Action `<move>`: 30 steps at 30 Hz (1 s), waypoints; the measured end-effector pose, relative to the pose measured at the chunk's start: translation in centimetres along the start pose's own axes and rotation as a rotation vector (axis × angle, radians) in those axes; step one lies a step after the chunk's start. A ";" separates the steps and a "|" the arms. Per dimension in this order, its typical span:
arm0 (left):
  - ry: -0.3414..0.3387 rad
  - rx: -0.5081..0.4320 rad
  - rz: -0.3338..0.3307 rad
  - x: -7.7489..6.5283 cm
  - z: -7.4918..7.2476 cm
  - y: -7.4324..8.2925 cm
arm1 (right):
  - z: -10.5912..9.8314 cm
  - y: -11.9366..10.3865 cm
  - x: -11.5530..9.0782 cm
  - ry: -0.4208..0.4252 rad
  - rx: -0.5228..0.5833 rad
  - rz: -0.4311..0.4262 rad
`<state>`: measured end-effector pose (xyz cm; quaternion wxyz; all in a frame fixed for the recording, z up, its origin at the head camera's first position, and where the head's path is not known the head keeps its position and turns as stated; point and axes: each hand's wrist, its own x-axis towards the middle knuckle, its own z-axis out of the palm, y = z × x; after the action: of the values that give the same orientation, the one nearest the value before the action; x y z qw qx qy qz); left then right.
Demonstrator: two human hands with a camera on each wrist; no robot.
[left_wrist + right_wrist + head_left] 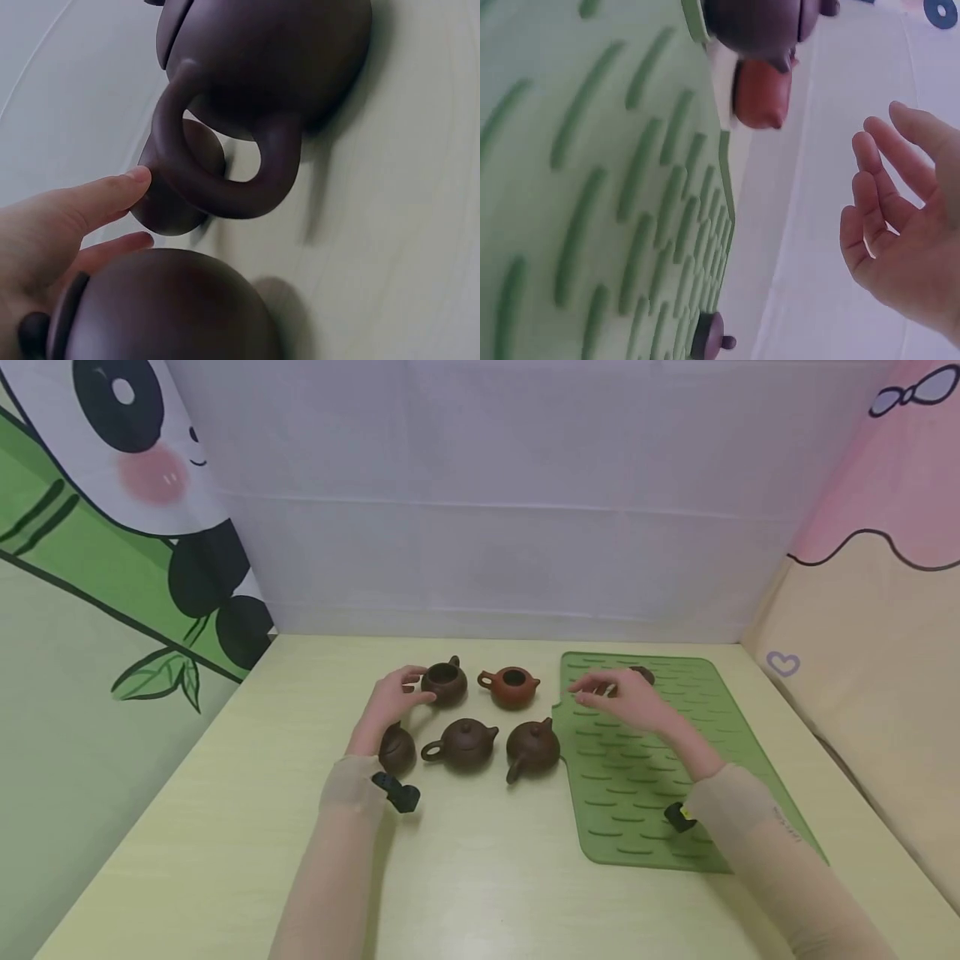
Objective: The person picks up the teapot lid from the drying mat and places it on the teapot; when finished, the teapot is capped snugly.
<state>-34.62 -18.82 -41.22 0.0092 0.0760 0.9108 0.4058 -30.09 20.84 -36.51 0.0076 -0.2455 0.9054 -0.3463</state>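
At the back left of the table, my left hand (392, 695) reaches beside a dark brown lidless teapot (444, 683), thumb at its near side. In the left wrist view the thumb tip meets the pot's (176, 214) edge, and another fingertip lies just below. My right hand (626, 700) hovers over the green ridged mat (637, 793), holding nothing, fingers loosely bent. Behind it on the mat sits a small dark lid with a knob (708, 336), partly hidden by the hand in the head view. A reddish lidless teapot (512, 691) stands between the hands.
In the front row are a lidded teapot (467, 747) with its handle to the left, another lidded teapot (533, 747) beside the mat, and a dark teapot (397, 751) partly behind my left wrist. A white cloth wall (487, 560) closes off the table's back.
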 end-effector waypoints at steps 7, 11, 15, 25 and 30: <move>-0.012 -0.036 -0.019 -0.1 -0.1 0.0 | -1.7 1.8 0.0 0.052 0.030 0.048; -0.011 -0.034 -0.019 0.0 0.0 -0.1 | -2.5 2.6 0.1 0.094 0.024 0.037; -0.013 -0.033 -0.019 0.1 -0.1 -0.1 | -2.8 3.5 0.2 0.154 0.024 0.028; -0.017 -0.039 -0.038 0.2 -0.1 -0.2 | -3.5 5.0 0.4 0.330 0.082 0.013; -0.018 -0.044 -0.053 0.2 -0.1 -0.1 | -4.1 4.3 0.2 0.385 0.105 0.051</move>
<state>-34.80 -18.96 -41.22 0.0297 0.0552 0.9032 0.4247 -32.90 26.11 -36.06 -0.1441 -0.1511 0.8768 -0.4332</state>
